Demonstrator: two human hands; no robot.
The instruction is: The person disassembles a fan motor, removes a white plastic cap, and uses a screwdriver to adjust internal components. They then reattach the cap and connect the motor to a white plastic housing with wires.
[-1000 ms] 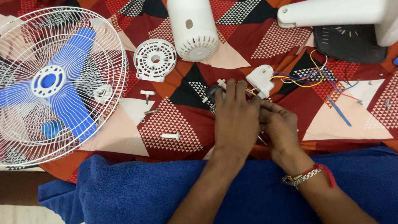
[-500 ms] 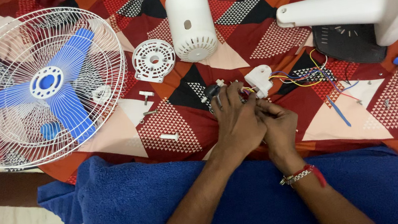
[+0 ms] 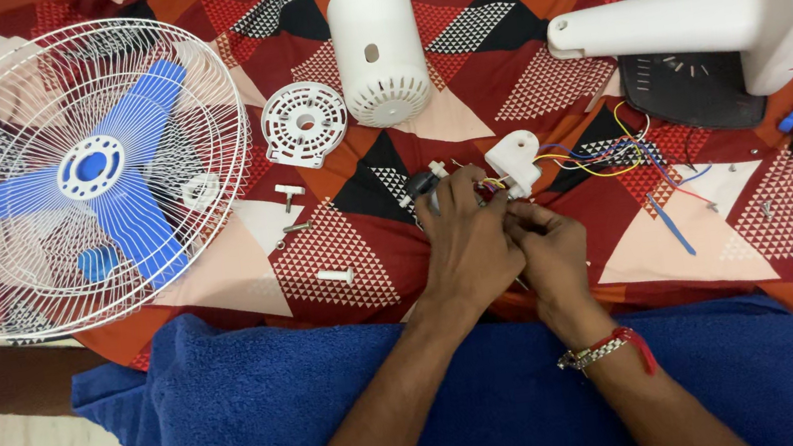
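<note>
Both hands meet at the middle of a patterned red cloth [image 3: 339, 250]. My left hand [image 3: 467, 239] covers a small dark fan motor [image 3: 422, 185], of which only the top edge shows. My right hand [image 3: 549, 253] presses against it from the right, fingers pinched near a bunch of coloured wires [image 3: 610, 154]. The wires run to a small white plastic housing [image 3: 516, 162] just above my fingers. What the right fingers pinch is hidden.
A white wire fan guard with blue blades [image 3: 74, 182] lies at left. A white cylindrical motor cover [image 3: 379, 50] and round vented cap [image 3: 304, 123] lie above. A white fan stand [image 3: 723, 6] is at top right. Screws [image 3: 335, 276] and small tools [image 3: 669, 225] lie scattered. A blue towel [image 3: 268, 410] covers my lap.
Both hands stay on the motor, with small finger shifts. The view has drifted slightly.
</note>
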